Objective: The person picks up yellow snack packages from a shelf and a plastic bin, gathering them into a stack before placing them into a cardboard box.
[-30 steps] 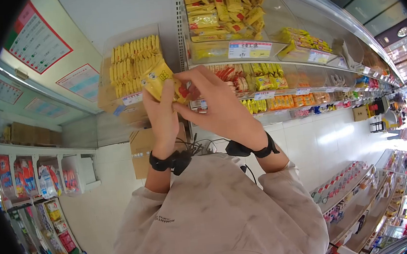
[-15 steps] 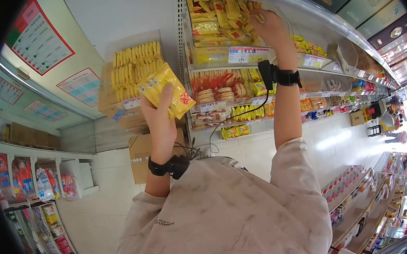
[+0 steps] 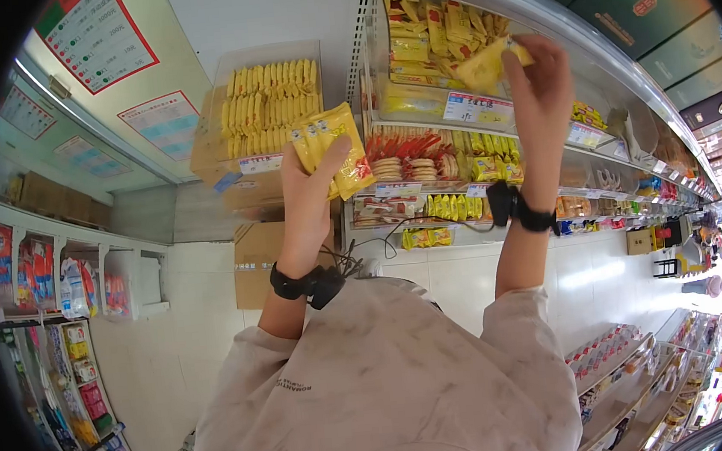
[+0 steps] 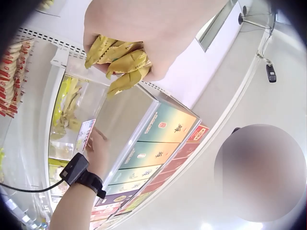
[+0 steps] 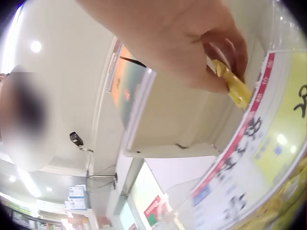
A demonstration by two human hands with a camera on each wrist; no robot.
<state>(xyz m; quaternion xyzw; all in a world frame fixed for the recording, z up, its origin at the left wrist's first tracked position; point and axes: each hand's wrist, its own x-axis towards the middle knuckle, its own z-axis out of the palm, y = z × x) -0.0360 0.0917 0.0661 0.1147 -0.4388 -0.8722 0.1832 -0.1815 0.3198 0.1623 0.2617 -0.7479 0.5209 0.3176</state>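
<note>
In the head view, the left hand [image 3: 308,204] grips several yellow packets [image 3: 345,145], thumb over the front one; the left wrist view shows their crimped ends [image 4: 129,64] below the fingers. Up at the right, the right hand [image 3: 541,94] pinches one yellow packet [image 3: 484,66] just in front of the upper bin [image 3: 423,95] of loose, jumbled yellow packets. In the right wrist view, that packet [image 5: 235,88] sits between thumb and fingers beside a price label [image 5: 259,143]. A clear box [image 3: 204,145] with packets standing in rows is left of the left hand.
Lower shelves hold red-and-white packs [image 3: 401,147] and yellow-green packs [image 3: 454,207]. A cardboard box [image 3: 255,273] is on the floor under the clear box. Dark green boxes [image 3: 625,5] line the top right. Black cables [image 3: 404,224] hang near the wrists.
The right hand first left the held packets and reached into the upper bin; it is now drawn back from there with a packet. The left hand kept its packets, shifting rightward in view.
</note>
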